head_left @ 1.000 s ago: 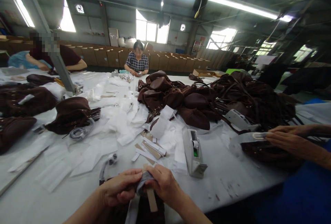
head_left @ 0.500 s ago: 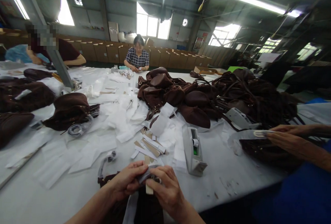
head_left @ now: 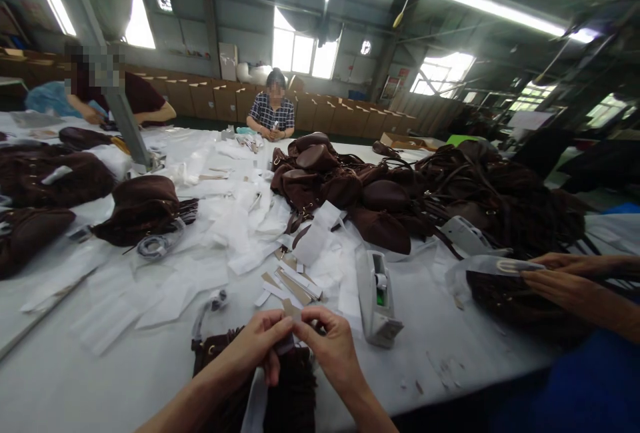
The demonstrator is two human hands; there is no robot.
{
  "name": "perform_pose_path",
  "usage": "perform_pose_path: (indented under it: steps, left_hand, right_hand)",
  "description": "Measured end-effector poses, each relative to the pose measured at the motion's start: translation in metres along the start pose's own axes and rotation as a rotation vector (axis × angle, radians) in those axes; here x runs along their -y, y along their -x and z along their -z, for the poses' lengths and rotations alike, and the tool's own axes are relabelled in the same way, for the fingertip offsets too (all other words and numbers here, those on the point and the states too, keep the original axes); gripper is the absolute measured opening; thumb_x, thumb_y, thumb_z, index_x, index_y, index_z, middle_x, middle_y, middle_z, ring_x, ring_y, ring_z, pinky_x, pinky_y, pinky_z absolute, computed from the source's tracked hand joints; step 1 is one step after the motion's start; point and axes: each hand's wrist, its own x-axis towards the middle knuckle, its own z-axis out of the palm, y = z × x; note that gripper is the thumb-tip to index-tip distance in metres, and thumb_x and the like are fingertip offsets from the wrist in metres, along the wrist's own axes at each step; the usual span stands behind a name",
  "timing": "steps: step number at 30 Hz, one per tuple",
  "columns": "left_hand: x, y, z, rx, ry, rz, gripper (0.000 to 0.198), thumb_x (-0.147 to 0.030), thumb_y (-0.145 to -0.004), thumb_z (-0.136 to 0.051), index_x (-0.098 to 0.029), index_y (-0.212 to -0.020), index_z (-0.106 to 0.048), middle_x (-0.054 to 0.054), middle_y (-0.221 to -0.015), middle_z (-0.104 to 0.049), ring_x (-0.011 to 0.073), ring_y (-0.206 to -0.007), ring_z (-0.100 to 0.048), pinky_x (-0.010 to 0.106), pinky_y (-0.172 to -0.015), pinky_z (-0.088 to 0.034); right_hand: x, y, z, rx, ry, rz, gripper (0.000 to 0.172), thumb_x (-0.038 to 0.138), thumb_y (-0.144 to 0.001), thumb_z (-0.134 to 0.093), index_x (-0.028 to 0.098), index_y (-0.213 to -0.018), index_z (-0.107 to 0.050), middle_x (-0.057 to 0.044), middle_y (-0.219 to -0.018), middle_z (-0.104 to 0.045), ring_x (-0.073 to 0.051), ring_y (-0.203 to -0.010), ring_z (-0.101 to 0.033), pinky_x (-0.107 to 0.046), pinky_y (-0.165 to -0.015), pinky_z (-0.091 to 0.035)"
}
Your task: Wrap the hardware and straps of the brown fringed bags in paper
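Note:
My left hand [head_left: 260,343] and my right hand [head_left: 327,346] meet at the near table edge, both pinched on a small cardboard strip [head_left: 291,311] wrapped in grey-white paper. Under them lies a dark brown fringed bag [head_left: 287,396] with a white band hanging down past it. A white tape dispenser [head_left: 376,294] stands just right of my right hand. Loose cardboard strips and paper slips [head_left: 290,281] lie beyond my fingers.
A big heap of brown bags [head_left: 400,196] fills the table's [head_left: 90,380] middle and right. A co-worker's hands [head_left: 560,276] on the right hold a bag in clear wrap. More bags lie at left [head_left: 137,210]. Two people sit at the far side.
My hands have risen slightly and moved up the table, and the cardboard strip that hung below my fingers now pokes out above them. The camera has tilted a little.

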Motion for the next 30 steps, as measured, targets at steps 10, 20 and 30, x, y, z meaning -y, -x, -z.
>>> perform_pose_path:
  steps: [10, 20, 30]
  left_hand:
    - [0.014, -0.006, 0.01, -0.101, 0.078, -0.017, 0.034, -0.048, -0.078, -0.062, -0.015, -0.087, -0.058, -0.003, -0.058, -0.058, 0.0061, -0.027, -0.046, 0.014, -0.026, -0.029]
    - [0.01, -0.003, -0.002, -0.201, -0.149, -0.013, 0.037, -0.053, -0.078, -0.053, -0.016, -0.078, -0.056, -0.002, -0.048, -0.058, 0.0137, -0.027, -0.053, 0.017, -0.025, -0.033]
    - [0.02, -0.01, -0.005, -0.282, -0.207, 0.01, 0.036, -0.055, -0.076, -0.05, -0.02, -0.074, -0.051, -0.005, -0.035, -0.051, 0.0176, -0.026, -0.053, 0.02, -0.025, -0.034]
  right_hand:
    - [-0.026, 0.01, -0.002, 0.095, 0.582, 0.676, 0.029, 0.027, -0.094, -0.05, 0.02, -0.121, -0.057, -0.011, -0.115, -0.065, -0.025, -0.106, -0.057, -0.043, -0.092, -0.044]
    - [-0.004, 0.007, -0.001, 0.239, 0.768, 0.558, 0.016, 0.018, -0.085, -0.058, 0.021, -0.101, -0.057, -0.007, -0.102, -0.062, -0.023, -0.099, -0.055, -0.041, -0.09, -0.043]
    - [0.0, -0.004, 0.006, 0.418, 0.804, 0.527, 0.017, 0.02, -0.08, -0.066, 0.02, -0.095, -0.058, -0.006, -0.1, -0.059, -0.024, -0.096, -0.05, -0.04, -0.086, -0.043]
